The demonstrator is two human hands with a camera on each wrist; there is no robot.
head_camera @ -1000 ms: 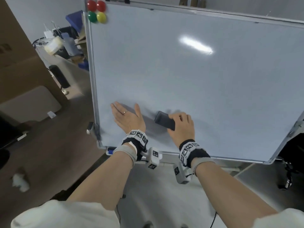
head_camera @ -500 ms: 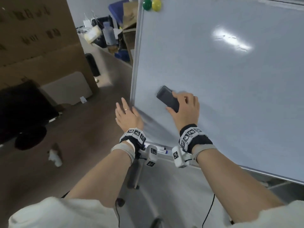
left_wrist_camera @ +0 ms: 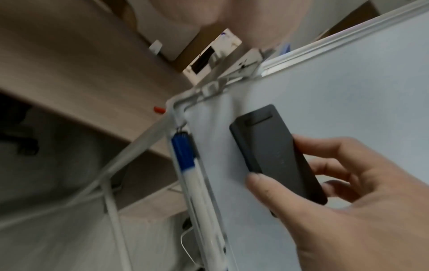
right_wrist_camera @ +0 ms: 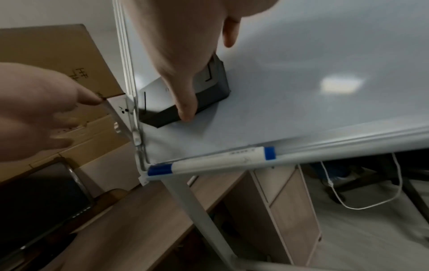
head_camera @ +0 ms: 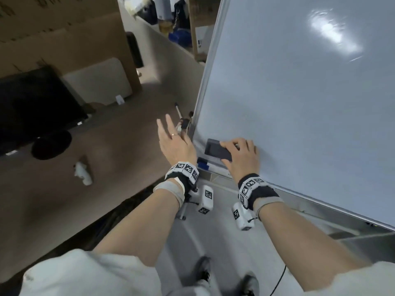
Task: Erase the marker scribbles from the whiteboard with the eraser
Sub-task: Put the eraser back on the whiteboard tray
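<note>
The whiteboard (head_camera: 299, 92) fills the right of the head view and shows no marker scribbles. My right hand (head_camera: 239, 154) grips a dark rectangular eraser (head_camera: 215, 149) flat against the board's lower left corner; the eraser (left_wrist_camera: 274, 150) also shows in the left wrist view, with the right hand's fingers (left_wrist_camera: 329, 152) curled round it. In the right wrist view the eraser (right_wrist_camera: 209, 95) sits under my thumb. My left hand (head_camera: 173, 139) hovers off the board's left edge, fingers straight, holding nothing.
A blue-capped marker (right_wrist_camera: 209, 163) lies on the tray along the board's bottom edge (head_camera: 203, 163). Cardboard boxes (head_camera: 64, 39), a black monitor (head_camera: 32, 103) and a white crumpled item (head_camera: 83, 174) lie on the floor to the left. The board's stand leg (right_wrist_camera: 197, 205) runs below.
My right hand slid the eraser down and left into the lower left corner. My left hand came off the board and now hangs beside its frame. The head view swung left.
</note>
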